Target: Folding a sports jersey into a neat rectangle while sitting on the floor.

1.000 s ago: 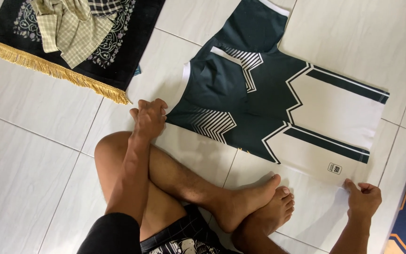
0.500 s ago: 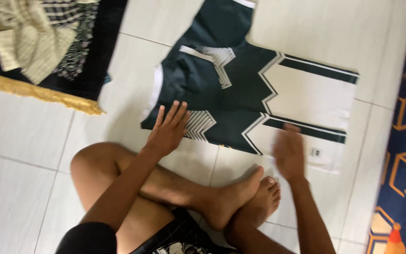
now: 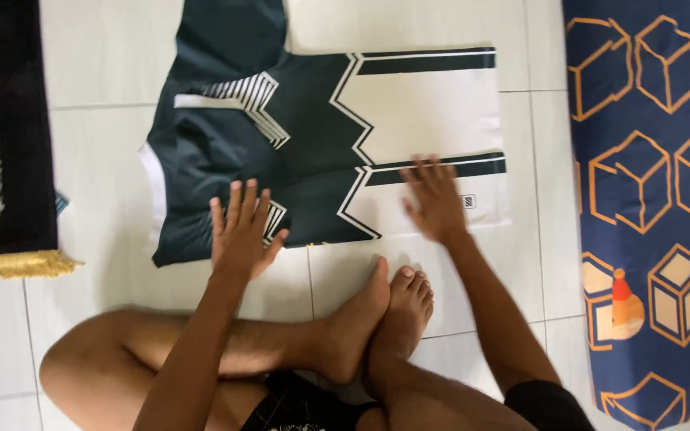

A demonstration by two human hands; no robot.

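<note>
Jersey (image 3: 313, 136) lies flat on the floor (image 3: 105, 160), dark green with white panels, just ahead of my crossed feet. Left hand (image 3: 241, 231) rests palm down on the near dark edge, fingers apart, clamped on nothing. Right hand (image 3: 434, 199) presses flat on the white panel, fingers likewise apart, beside a small label. Left of the left hand: dark rug (image 3: 17, 160) with gold fringe. Right of the right hand: blue mat (image 3: 648, 199) with orange cubes.

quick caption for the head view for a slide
Both hands, left hand and right hand, pressed flat on a dark green and white jersey spread on the tiled floor.
</note>
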